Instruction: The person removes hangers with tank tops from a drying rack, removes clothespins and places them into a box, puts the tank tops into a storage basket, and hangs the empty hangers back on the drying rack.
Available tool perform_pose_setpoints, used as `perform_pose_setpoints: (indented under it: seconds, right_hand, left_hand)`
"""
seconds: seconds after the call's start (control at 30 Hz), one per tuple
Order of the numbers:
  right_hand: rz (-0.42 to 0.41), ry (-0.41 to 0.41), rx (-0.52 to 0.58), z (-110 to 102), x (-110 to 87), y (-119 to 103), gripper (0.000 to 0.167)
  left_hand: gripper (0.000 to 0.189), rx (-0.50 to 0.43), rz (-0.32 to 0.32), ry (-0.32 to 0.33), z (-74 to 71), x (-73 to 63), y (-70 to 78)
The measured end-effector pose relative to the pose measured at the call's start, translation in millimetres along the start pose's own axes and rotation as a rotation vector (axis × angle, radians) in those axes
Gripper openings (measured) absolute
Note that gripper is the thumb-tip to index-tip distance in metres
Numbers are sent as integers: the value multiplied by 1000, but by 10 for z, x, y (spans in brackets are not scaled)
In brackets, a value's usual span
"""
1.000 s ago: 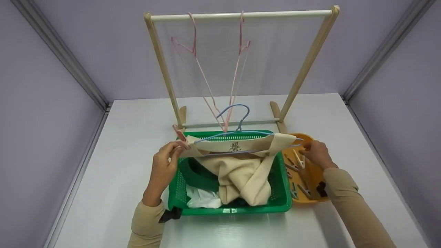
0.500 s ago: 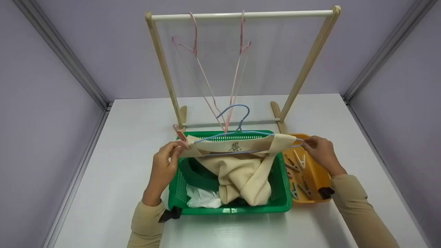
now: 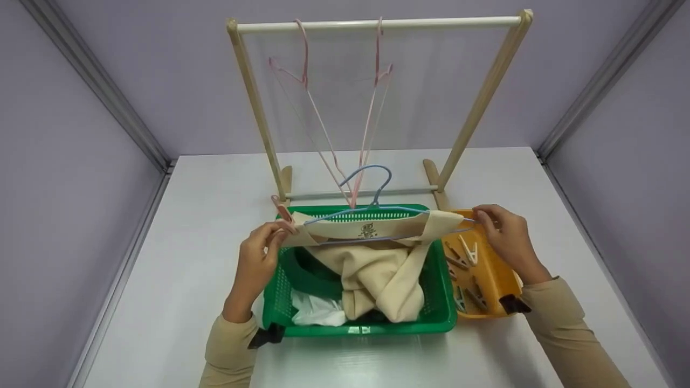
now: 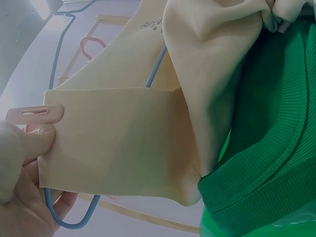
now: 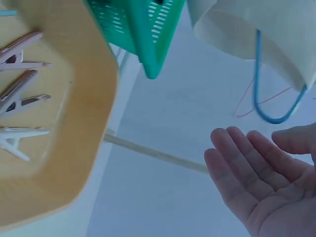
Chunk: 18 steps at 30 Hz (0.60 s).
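A beige sleeveless top (image 3: 385, 275) hangs on a blue hanger (image 3: 390, 175), stretched across above a green basket, its lower part bunched inside. At its left shoulder my left hand (image 3: 257, 261) pinches the cloth, thumb (image 4: 39, 140) in front and fingers behind. A pink clothespin (image 4: 42, 114) clips the edge right above that thumb. The hanger's left end shows under the cloth in the left wrist view. My right hand (image 3: 509, 237) is at the hanger's right end with fingers extended; in the right wrist view its fingers (image 5: 242, 168) lie apart from the blue loop (image 5: 276, 120).
The green basket (image 3: 442, 326) also holds white cloth (image 3: 319, 311) and dark green cloth (image 3: 307, 277). To its right stands an orange basin (image 3: 509, 280) with several clothespins (image 3: 470, 250). Behind is a wooden rack (image 3: 488, 86) with two pink hangers (image 3: 306, 54) on its bar.
My right hand has moved up and to the right from below the hanger's right end, and its fingers have straightened. The left hand, top and hanger have stayed nearly still.
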State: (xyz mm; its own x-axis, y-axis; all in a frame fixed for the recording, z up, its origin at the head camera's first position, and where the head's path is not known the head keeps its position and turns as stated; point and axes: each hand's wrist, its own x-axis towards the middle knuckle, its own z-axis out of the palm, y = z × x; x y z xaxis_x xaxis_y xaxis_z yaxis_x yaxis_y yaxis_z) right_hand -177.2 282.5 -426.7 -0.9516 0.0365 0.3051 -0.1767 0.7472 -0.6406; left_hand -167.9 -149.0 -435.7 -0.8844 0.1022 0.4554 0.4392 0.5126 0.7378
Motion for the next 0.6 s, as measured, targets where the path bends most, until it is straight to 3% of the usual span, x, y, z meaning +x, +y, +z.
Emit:
perform_pose_setpoints:
  seconds: [0.13,0.4,0.6]
  right_hand:
    - [-109,35,80,-3,-27,-107,22]
    - [-477,-10,127,44,-41,-205,34]
    - [-551,-23,185,74,-34,-199,37]
  left_hand:
    - [12,-1,-4,-6,8,0,3]
    - [14,-13,-25,-41,8,-10,37]
    - [14,-16,-24,-53,-6,-12,63]
